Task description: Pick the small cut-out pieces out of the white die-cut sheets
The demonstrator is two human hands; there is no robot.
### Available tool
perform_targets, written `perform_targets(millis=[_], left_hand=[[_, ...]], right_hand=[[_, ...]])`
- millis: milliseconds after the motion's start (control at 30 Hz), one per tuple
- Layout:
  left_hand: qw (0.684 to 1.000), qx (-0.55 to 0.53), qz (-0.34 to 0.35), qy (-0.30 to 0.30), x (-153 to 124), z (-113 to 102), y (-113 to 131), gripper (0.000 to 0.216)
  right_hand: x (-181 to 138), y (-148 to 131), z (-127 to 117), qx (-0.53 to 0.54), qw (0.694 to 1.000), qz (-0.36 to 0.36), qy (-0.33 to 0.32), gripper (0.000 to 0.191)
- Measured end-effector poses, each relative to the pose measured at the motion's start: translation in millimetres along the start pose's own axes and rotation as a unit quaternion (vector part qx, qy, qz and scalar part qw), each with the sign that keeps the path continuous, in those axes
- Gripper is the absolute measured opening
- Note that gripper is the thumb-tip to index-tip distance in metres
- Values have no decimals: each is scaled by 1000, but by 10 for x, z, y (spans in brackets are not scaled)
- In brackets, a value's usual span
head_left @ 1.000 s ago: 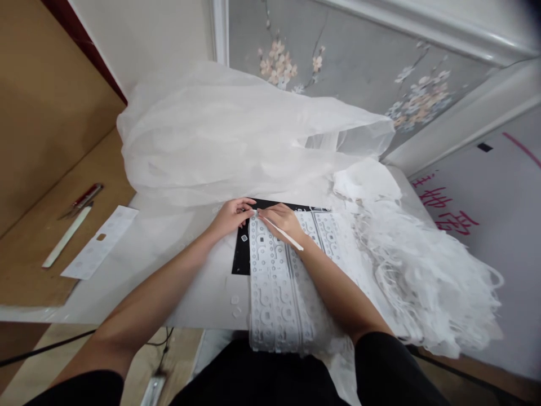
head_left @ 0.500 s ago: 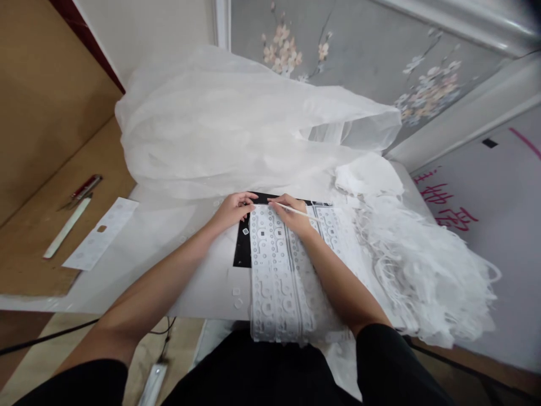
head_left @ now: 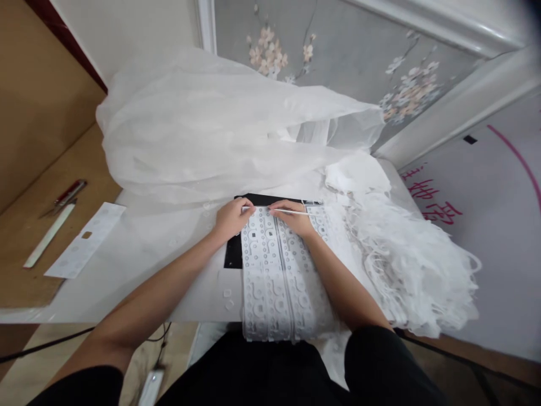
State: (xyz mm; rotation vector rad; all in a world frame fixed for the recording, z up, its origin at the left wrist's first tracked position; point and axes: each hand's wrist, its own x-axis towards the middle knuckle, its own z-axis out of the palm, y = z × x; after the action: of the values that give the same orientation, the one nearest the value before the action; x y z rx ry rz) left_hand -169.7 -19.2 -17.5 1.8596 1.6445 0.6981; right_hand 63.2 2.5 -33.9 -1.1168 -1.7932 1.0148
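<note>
A long white sheet point(head_left: 262, 299) with rows of grey die-cut rings and curved shapes lies over a black mat point(head_left: 233, 256) and hangs past the table's front edge. My left hand point(head_left: 233, 217) is closed in a pinch at the sheet's top left corner; what lies between thumb and finger is too small to make out. Between the fingers of my right hand point(head_left: 298, 221) is a thin white stick point(head_left: 291, 211). It lies almost level, its left tip near the sheet's top edge. Part of the sheet is hidden beneath my right forearm.
Behind the mat spreads a big translucent white bag point(head_left: 203, 135). Tangled white scrap strips point(head_left: 416, 265) are heaped at the right. On the left are a white card with a square hole point(head_left: 84, 248), a pale flat strip point(head_left: 49, 235) and a red-handled cutter point(head_left: 70, 192).
The view has shifted, so the scene sits further left. My left fingers, spread apart before, have drawn together into a pinch. The stick in my right hand has turned more level.
</note>
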Motion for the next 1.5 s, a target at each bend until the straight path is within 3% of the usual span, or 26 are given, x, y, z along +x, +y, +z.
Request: perform_targets(millis=[467,833,1000,1200,1500], left_hand=[[999,-42,-5,-12,9,42,-77,19],[997,-79,12,-24,1,41,-88,18],[992,-119,43,-30,-4,32,-89,17],[974,-201,89,-54,1,-13,-67,20],[978,-201,36,-36,33,17,-116,20]], right_hand=[[15,36,14,-5,999,-42,5,18],[8,-14,14,-28,999,-25,1,20],[26,-14,22,-39,997,-63,-10,17],[46,-31,75,-119,979,-158,-41,13],[-12,-76,41,-224,961,-153,-51,21]])
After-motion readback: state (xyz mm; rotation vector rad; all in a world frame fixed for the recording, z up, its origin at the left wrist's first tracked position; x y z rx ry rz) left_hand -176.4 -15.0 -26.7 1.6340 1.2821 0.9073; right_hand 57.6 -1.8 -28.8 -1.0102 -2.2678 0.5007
